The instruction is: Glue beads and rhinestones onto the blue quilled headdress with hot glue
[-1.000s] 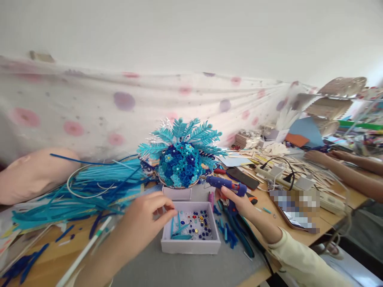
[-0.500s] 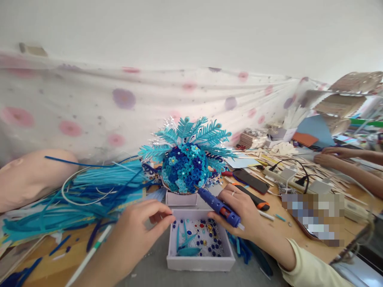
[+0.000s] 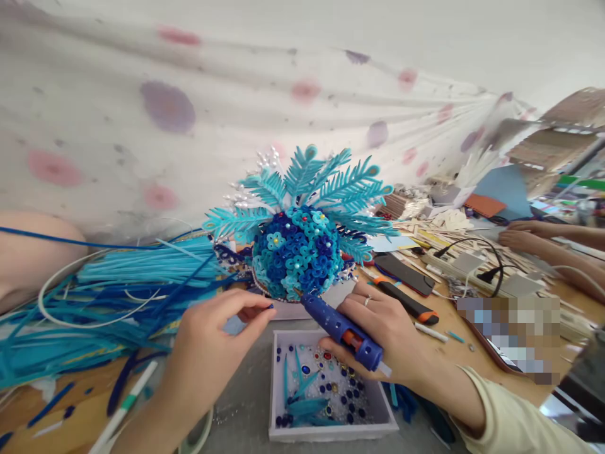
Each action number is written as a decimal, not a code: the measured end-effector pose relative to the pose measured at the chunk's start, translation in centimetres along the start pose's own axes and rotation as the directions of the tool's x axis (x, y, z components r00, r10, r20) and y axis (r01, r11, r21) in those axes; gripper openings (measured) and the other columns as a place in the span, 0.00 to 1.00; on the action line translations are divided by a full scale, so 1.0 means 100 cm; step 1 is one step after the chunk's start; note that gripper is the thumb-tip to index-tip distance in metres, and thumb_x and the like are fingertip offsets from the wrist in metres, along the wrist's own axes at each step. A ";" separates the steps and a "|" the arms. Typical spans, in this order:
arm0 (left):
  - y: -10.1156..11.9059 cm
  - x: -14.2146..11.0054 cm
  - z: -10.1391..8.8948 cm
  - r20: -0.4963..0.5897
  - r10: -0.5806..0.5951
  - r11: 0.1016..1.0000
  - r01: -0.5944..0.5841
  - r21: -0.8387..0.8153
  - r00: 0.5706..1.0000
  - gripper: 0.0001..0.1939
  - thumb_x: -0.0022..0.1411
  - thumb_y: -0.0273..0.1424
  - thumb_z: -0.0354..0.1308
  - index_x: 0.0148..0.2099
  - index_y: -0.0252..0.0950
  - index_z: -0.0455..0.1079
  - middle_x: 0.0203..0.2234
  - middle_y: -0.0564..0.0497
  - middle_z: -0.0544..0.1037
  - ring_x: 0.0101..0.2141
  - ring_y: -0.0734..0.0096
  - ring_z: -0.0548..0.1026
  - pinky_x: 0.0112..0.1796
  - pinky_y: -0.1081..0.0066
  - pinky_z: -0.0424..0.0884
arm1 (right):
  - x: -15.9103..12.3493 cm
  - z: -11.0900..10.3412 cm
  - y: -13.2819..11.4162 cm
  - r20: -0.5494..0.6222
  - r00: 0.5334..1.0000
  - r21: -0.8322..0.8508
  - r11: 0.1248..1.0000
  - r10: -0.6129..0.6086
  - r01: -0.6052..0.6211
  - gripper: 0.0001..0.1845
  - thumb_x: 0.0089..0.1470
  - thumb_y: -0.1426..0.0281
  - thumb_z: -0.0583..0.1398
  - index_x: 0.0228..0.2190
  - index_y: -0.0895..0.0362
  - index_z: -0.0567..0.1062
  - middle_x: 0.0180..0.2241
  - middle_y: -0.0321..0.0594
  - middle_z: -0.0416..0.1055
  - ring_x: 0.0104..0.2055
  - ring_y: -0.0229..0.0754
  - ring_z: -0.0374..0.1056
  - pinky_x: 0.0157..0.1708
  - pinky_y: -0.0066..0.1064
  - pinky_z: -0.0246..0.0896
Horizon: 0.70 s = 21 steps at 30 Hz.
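Between thumb and fingertips, my left hand [image 3: 212, 340] pinches a small dark blue bead [image 3: 271, 307]. My right hand [image 3: 382, 328] grips a blue hot glue gun [image 3: 340, 331], its nozzle pointing up and left at the lower edge of a blue headdress [image 3: 297, 252]. Curled blue flowers with beads cover the headdress's rounded front, and turquoise feather-like sprays fan out above it. Below my hands stands an open white box [image 3: 333, 434] of dark blue beads, red and yellow gems, clear beads and turquoise leaf pieces.
Blue and turquoise chenille stems [image 3: 146, 268] lie heaped at left, near a skin-toned mannequin form [image 3: 38, 258]. To the right are black-and-orange pliers [image 3: 406, 301], a dark phone [image 3: 405, 274], a power strip [image 3: 454, 271] with cables, and wooden strips. Another person's hands [image 3: 529, 236] are at far right.
My left hand has lifted from the box's edge toward the headdress, and a blue bead now shows in its fingertips. The glue gun stays in my right hand. The view has shifted closer.
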<state>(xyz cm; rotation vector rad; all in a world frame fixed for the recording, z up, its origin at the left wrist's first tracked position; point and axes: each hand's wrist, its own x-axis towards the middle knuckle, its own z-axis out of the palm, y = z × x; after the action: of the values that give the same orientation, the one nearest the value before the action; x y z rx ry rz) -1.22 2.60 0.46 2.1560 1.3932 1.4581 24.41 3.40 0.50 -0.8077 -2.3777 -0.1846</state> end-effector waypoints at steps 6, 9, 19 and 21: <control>-0.003 0.001 0.000 -0.045 0.027 1.000 -0.026 0.005 0.999 0.04 0.58 0.27 0.64 0.34 0.43 0.78 0.26 0.63 0.81 0.26 0.80 0.78 0.32 0.81 0.72 | 0.005 0.003 0.000 -0.031 0.999 -0.045 0.999 -0.014 0.012 0.16 0.62 0.61 0.60 0.27 0.57 0.68 0.21 0.37 0.65 0.26 0.41 0.59 0.27 0.32 0.55; -0.005 0.001 0.003 -0.043 0.047 0.999 -0.048 -0.007 0.998 0.05 0.59 0.27 0.63 0.34 0.43 0.78 0.27 0.62 0.82 0.26 0.80 0.78 0.32 0.81 0.71 | 0.007 0.004 -0.001 -0.034 0.999 -0.056 0.998 -0.011 0.010 0.18 0.64 0.60 0.59 0.24 0.55 0.65 0.20 0.35 0.63 0.24 0.40 0.57 0.26 0.32 0.54; -0.013 0.001 0.005 0.006 0.027 1.000 -0.027 0.000 1.000 0.03 0.61 0.29 0.64 0.35 0.42 0.77 0.28 0.61 0.82 0.28 0.78 0.78 0.32 0.78 0.71 | 0.007 0.004 0.000 -0.018 1.000 -0.145 0.989 0.002 -0.005 0.20 0.65 0.58 0.57 0.24 0.55 0.64 0.19 0.35 0.62 0.25 0.40 0.57 0.26 0.31 0.52; -0.013 0.001 0.004 0.022 0.026 1.000 -0.026 0.008 0.999 0.03 0.61 0.29 0.63 0.35 0.43 0.77 0.28 0.61 0.82 0.28 0.78 0.78 0.32 0.78 0.71 | 0.007 0.004 0.000 -0.007 1.000 -0.148 0.989 0.002 -0.003 0.21 0.65 0.58 0.56 0.24 0.55 0.64 0.19 0.35 0.62 0.24 0.39 0.56 0.25 0.31 0.52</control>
<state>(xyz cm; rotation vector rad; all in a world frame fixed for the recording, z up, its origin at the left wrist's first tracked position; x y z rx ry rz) -1.64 3.52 -0.48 2.1959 1.3712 1.4364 23.77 3.83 0.56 -0.8769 -2.3780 -0.3656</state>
